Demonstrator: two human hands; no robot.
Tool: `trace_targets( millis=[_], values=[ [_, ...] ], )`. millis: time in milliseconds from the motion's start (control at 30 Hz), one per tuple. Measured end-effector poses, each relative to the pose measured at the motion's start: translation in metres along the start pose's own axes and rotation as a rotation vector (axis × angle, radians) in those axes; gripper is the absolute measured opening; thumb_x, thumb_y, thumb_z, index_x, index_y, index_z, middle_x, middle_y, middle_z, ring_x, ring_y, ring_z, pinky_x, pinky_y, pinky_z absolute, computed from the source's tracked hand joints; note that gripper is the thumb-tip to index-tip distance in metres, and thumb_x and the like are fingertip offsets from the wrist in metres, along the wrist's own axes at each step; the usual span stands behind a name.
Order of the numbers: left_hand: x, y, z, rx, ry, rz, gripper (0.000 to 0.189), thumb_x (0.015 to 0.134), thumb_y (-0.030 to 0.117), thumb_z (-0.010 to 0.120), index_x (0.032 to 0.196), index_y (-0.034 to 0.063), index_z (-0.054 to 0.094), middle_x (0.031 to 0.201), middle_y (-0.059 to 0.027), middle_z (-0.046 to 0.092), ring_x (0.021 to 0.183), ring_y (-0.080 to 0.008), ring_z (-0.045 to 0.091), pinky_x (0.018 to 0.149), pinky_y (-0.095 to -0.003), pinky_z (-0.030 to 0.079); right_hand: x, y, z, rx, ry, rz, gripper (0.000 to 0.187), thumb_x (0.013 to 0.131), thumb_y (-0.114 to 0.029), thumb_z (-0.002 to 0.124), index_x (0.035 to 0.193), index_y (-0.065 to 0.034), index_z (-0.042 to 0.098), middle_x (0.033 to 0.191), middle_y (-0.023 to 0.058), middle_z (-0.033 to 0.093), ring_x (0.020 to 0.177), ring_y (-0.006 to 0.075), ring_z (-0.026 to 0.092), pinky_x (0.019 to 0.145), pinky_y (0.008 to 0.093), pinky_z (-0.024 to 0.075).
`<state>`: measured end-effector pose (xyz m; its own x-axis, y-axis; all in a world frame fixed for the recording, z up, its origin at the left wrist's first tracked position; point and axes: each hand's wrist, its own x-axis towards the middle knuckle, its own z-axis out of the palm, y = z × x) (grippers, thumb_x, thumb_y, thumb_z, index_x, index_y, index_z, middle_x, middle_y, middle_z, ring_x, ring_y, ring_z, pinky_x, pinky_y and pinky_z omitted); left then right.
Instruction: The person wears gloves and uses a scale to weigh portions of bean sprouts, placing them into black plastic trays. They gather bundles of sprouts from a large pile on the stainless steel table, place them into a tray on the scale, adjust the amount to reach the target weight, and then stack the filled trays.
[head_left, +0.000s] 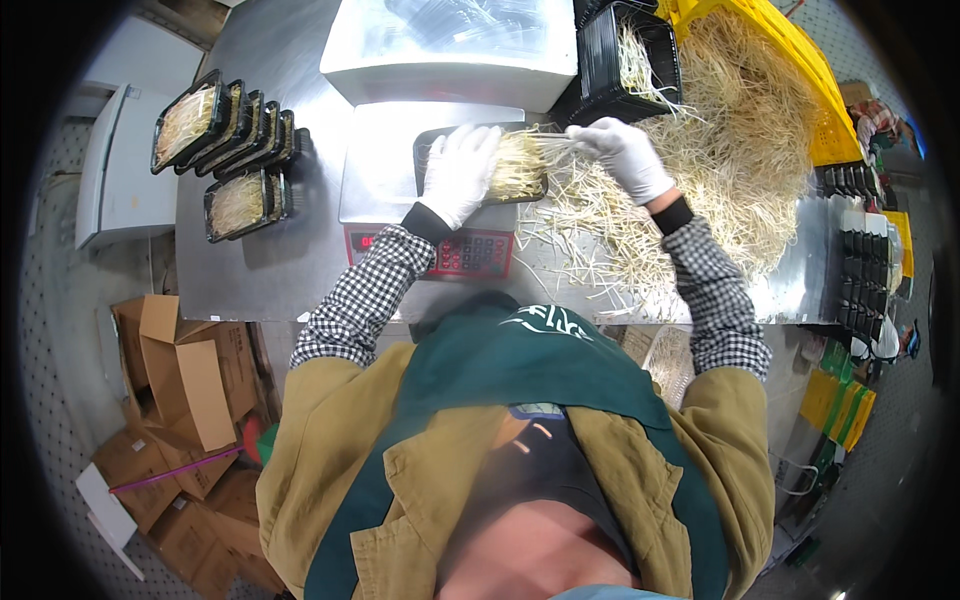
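Observation:
A digital scale (375, 161) with a metal pan and a red keypad panel stands before me, and a black plastic tray (534, 196) rests on its pan. Pale bean sprouts (517, 166) fill the tray's right part. My left hand (461, 171), in a white glove, lies flat over the tray's left part and against the sprouts; its fingertips and any grip are hidden. Just right of the tray, my gloved right hand (619, 154) pinches a few bean sprouts (553, 142) that stretch toward the tray. Below this hand spreads a loose heap of sprouts (622, 240).
Filled black trays (187, 127) stand in a leaning row at the left. A white foam box (450, 82) sits behind the scale, beside stacked black trays (600, 67). The yellow crate (832, 127) at the right spills sprouts. Cardboard boxes (180, 367) lie on the floor.

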<state>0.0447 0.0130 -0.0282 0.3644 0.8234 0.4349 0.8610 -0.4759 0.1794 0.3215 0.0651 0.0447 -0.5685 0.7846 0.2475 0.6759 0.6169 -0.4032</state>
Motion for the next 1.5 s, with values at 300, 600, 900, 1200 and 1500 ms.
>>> trace_targets(
  millis=[300,600,900,1200,1500],
  values=[
    [0.013,-0.019,-0.022,-0.303,-0.067,0.084,0.042,0.092,0.021,0.053,0.130,0.0040,0.056,0.118,-0.0144,0.065,0.115,-0.0309,0.057,0.103,-0.0443,0.041,0.017,-0.048,-0.101,0.341,0.059,-0.006,0.021,0.090,-0.008,0.069,0.111,-0.0099,0.074,0.096,0.0030,0.070,0.081,0.0089,0.064,0.071,0.0215,0.0545],
    [-0.010,-0.077,-0.026,-1.739,0.179,-0.719,0.059,0.102,0.046,0.042,0.143,0.0040,0.047,0.142,-0.0163,0.051,0.133,-0.0263,0.048,0.112,-0.0390,0.036,0.021,-0.062,0.064,0.342,0.086,0.129,0.020,0.087,-0.019,0.072,0.106,-0.0140,0.074,0.092,0.0058,0.070,0.082,0.0173,0.067,0.074,0.0288,0.0541],
    [-0.002,-0.013,-0.030,-0.237,-0.044,0.043,0.062,0.087,0.028,0.066,0.141,0.0057,0.047,0.134,-0.0154,0.055,0.122,-0.0331,0.051,0.104,-0.0464,0.038,0.018,-0.060,0.070,0.218,0.191,0.106,0.057,0.086,-0.017,0.067,0.140,-0.0094,0.050,0.134,0.0188,0.054,0.126,0.0342,0.050,0.110,0.0395,0.0376],
    [-0.009,-0.014,-0.002,-0.143,-0.092,-0.019,0.044,0.096,0.025,0.053,0.137,0.0085,0.052,0.124,-0.0115,0.060,0.117,-0.0284,0.054,0.102,-0.0431,0.039,0.015,-0.087,0.148,0.055,0.226,0.267,0.042,0.089,-0.009,0.054,0.127,0.0086,0.050,0.123,0.0286,0.057,0.117,0.0416,0.054,0.103,0.0460,0.0424],
    [0.001,-0.008,-0.016,-0.215,-0.175,-0.050,0.042,0.096,0.025,0.054,0.134,0.0072,0.053,0.123,-0.0121,0.058,0.116,-0.0299,0.054,0.100,-0.0442,0.041,0.022,-0.062,0.069,-0.353,0.051,-0.283,0.075,0.069,-0.027,0.079,0.135,-0.0139,0.047,0.128,0.0103,0.055,0.120,0.0316,0.050,0.098,0.0411,0.0442]
  ],
)
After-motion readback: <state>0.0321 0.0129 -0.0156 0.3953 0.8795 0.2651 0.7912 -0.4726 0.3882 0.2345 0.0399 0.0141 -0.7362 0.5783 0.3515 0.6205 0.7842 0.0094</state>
